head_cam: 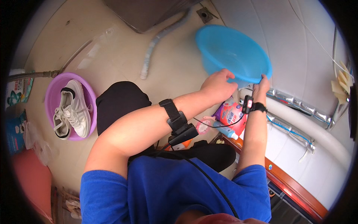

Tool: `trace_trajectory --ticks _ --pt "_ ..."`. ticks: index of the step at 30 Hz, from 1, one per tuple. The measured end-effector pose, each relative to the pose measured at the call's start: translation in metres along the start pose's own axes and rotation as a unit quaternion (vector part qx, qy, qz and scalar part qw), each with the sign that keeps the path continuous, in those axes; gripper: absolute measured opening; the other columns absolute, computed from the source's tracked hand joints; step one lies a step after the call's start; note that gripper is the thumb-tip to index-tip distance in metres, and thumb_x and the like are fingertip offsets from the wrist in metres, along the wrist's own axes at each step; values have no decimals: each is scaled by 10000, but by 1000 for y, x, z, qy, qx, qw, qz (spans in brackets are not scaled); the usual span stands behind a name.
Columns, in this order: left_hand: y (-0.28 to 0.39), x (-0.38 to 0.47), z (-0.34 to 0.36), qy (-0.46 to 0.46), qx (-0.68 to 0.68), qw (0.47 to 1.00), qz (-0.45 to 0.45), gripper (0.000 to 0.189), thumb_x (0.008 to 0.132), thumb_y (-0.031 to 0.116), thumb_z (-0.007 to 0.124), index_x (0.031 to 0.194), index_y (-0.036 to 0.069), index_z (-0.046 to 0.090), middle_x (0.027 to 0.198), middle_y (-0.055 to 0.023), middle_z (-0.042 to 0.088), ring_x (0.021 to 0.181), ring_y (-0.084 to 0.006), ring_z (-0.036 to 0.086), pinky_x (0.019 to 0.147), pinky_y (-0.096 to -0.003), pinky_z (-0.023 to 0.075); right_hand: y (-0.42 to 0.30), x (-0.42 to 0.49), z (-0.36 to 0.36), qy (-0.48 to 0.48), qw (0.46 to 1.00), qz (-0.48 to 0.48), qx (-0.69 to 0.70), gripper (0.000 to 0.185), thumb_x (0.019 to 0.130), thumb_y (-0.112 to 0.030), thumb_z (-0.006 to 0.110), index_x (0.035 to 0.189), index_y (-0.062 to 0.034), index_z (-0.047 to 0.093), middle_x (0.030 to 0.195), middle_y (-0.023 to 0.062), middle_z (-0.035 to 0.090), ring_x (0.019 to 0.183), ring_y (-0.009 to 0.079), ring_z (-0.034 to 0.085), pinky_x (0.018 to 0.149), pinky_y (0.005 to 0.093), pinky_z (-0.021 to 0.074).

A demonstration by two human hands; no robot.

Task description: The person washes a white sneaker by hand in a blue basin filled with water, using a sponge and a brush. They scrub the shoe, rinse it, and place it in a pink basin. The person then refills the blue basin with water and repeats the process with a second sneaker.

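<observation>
A blue plastic basin (232, 53) is tilted at the upper right, its open side facing up. My left hand (221, 85) is at its near rim, fingers on both sides of the edge. Farther right along the same rim, my right hand (261, 86) grips the basin, thumb on top and the other fingers mostly hidden. Below the hands lie a red and purple packet (232, 113), a light blue bottle (225, 129) and a pink round item (203, 126). A purple basin (48, 98) at the left holds a pair of white lace-up shoes (77, 109).
A ribbed grey hose (152, 46) lies on the floor near a drain (205, 14). A thick white pipe (302, 116) and foil-wrapped pipes (291, 130) run along the right wall. Plastic bags (36, 141) and a red item (32, 179) are at the left. Cables hang from my wrist straps.
</observation>
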State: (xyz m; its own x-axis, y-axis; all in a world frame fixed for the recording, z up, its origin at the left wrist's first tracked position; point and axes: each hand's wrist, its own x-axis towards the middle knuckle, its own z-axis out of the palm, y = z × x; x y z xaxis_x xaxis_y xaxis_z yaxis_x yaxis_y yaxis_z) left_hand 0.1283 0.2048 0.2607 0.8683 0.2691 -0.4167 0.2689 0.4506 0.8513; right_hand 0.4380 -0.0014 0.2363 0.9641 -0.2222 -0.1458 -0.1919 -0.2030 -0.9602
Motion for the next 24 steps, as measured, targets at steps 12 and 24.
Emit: trace_trajectory --ticks 12,24 --pt "-25 -20 23 -74 -27 997 -10 407 830 215 632 1190 25 609 1204 -166 629 1116 -290 604 958 -368 478 247 -116 -106 -74 987 135 54 496 1002 -322 480 1366 15 465 1322 182 558 1170 338 566 976 477 470" --pt "-32 -11 17 -54 -29 998 -26 391 824 235 637 1162 38 627 1185 -156 640 1116 -290 611 954 -373 478 201 -132 -81 88 961 155 210 389 957 -250 603 1254 -2 563 1181 132 633 1019 292 640 804 424 553"
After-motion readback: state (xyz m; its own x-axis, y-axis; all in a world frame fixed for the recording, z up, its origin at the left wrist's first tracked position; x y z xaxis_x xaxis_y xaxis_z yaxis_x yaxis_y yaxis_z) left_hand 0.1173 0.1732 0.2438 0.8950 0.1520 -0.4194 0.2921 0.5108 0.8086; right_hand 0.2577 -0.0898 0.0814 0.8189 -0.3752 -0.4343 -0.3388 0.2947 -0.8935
